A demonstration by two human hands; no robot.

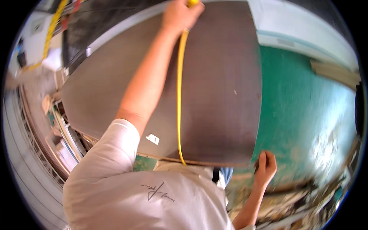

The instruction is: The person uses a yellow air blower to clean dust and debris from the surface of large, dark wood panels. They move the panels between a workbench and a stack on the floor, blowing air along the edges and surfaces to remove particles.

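Observation:
My left hand (180, 16) reaches to the far edge of a large brown board (220, 84), closed around a yellow tape measure (193, 3) that the top of the picture partly cuts off. Its yellow blade (179, 96) runs across the board toward me and ends at the near edge, by my waist. Just off the board's near right corner, my right hand (267, 165) is closed, fingers curled. Something small and dark shows beside the fingers, too little to name. A small white label (152, 138) lies on the board near my left upper arm.
Green floor (295, 103) stretches to the right of the board. Long wooden strips (333, 74) lie at the far right. Scrap wood pieces (291, 201) are piled at the lower right. On the left, panels (65, 128) lean beside a rack.

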